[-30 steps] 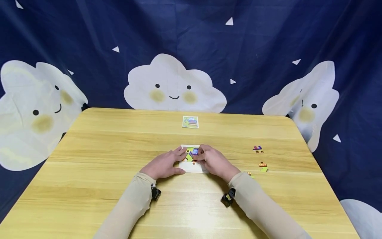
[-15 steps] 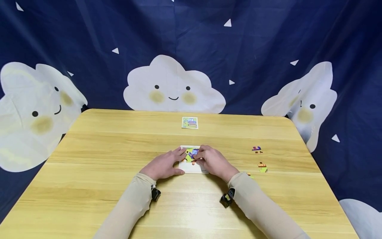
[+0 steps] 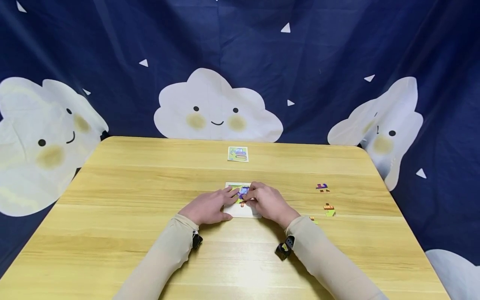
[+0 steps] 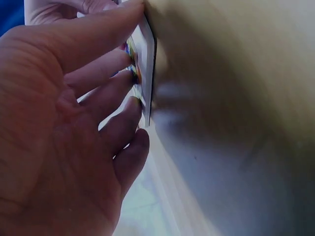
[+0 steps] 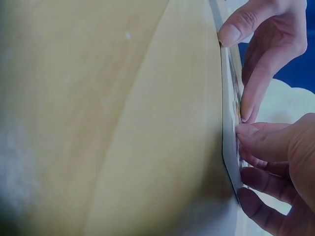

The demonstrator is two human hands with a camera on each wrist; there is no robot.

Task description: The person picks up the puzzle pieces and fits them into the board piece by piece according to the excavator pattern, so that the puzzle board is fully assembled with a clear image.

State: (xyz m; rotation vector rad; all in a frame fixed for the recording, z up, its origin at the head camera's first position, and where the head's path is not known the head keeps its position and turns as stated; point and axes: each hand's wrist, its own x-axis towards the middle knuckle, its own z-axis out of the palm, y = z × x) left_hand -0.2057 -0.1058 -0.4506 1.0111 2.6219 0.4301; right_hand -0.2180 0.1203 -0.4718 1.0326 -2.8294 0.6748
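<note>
A small white puzzle board [image 3: 240,211] lies on the table in front of me, partly covered by both hands. Joined jigsaw pieces [image 3: 242,192] on its upper part show a purple, green and orange picture. My left hand [image 3: 209,206] lies over the board's left side, thumb at the near edge and fingertips on the pieces. In the left wrist view its fingers [image 4: 114,91] are extended along the board. My right hand [image 3: 271,203] is bent over the right side, thumb and fingers pinching a jigsaw piece at the picture's edge, mostly hidden by the fingers.
A picture card [image 3: 238,154] of a digger lies farther back on the wooden table [image 3: 131,200]. Loose jigsaw pieces lie to the right: a purple one [image 3: 321,186], an orange and green one [image 3: 329,210] and another [image 3: 313,220] by the right sleeve. A blue cloud-print curtain [image 3: 318,50] hangs behind.
My left fingers have slid slightly right over the jigsaw pieces, covering more of the picture's left part. The right hand stays at nearly the same spot on the board.
</note>
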